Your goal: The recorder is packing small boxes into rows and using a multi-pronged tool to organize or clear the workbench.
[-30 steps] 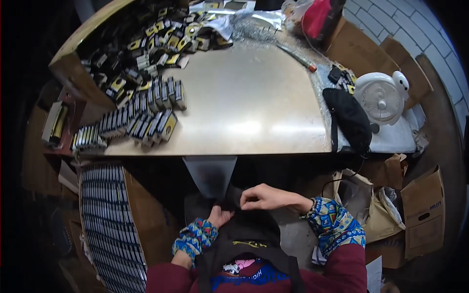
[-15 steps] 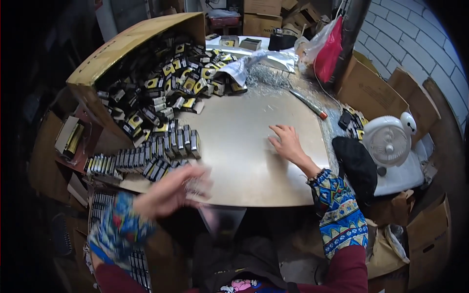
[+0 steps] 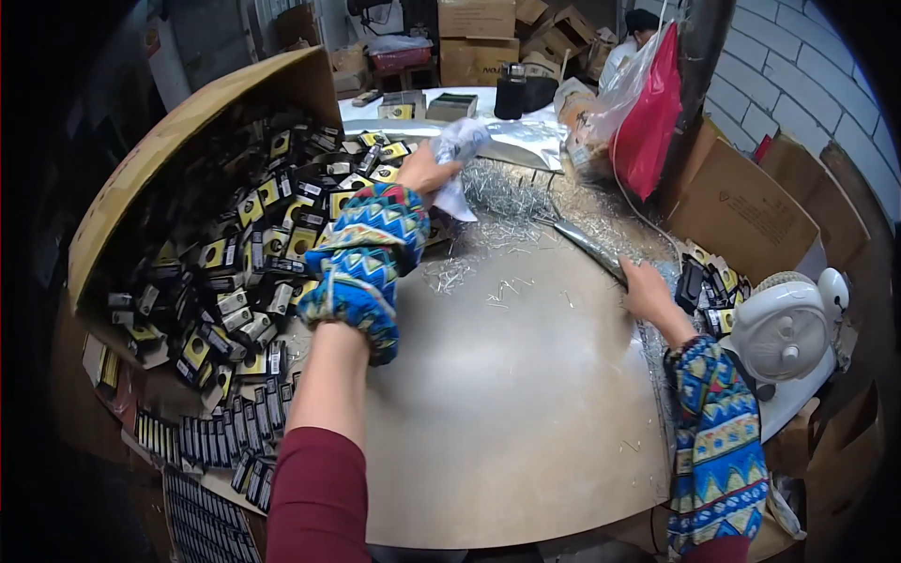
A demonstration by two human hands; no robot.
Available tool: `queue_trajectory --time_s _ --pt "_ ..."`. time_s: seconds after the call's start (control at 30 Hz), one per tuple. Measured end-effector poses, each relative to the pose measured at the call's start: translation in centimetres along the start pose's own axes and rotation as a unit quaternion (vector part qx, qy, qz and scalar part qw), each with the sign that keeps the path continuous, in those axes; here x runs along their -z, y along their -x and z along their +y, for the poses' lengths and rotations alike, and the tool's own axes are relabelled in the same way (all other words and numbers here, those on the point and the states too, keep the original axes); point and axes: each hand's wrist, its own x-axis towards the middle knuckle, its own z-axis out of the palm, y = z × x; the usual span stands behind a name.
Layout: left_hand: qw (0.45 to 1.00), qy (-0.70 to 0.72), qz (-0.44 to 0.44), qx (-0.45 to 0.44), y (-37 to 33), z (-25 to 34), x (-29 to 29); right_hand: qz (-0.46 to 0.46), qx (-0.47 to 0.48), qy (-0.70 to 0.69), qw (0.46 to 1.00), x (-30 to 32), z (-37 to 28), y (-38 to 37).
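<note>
My left hand (image 3: pixel 427 173) reaches to the far side of the table and grips a crumpled white cloth (image 3: pixel 460 145). Beside the cloth lies a heap of thin, bent metal wire pieces (image 3: pixel 511 195), with a few strays on the bare tabletop (image 3: pixel 507 403). At the table's right edge, my right hand (image 3: pixel 649 296) is closed around the near end of a long, slim, silvery tool (image 3: pixel 589 248). Its far tip points toward the wire heap; the end in my fingers is hidden, and its exact kind is unclear.
A tipped carton (image 3: pixel 202 108) on the left spills many small black-and-yellow boxes (image 3: pixel 272 239). Rows of boxes (image 3: pixel 235 430) stand near it. On the right are a white fan (image 3: pixel 786 328) and an open carton (image 3: pixel 741 192). A red bag (image 3: pixel 649 122) hangs behind; a person (image 3: pixel 627 54) is farther back.
My left hand has moved from the near left to the far side and taken hold of the cloth. My right hand has shifted right onto the slim tool. The view has moved too.
</note>
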Motion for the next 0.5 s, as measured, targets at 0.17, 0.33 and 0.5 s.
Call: queue_trajectory --time_s 0.17,0.33,0.5 --pt "0.998 -0.013 -0.047 -0.034 1.2 1.4 -4.4 0.052 0.093 -0.046 0.993 -0.1 2.3 1.2" --pt "0.990 0.079 -0.095 -0.071 8.0 -4.3 1.0 0.002 0.153 -0.002 0.988 4.6 -0.9 5.6" --pt "0.940 0.322 -0.086 0.075 12.9 -4.6 10.2 -0.018 0.222 -0.110 0.969 11.5 -4.2 9.9"
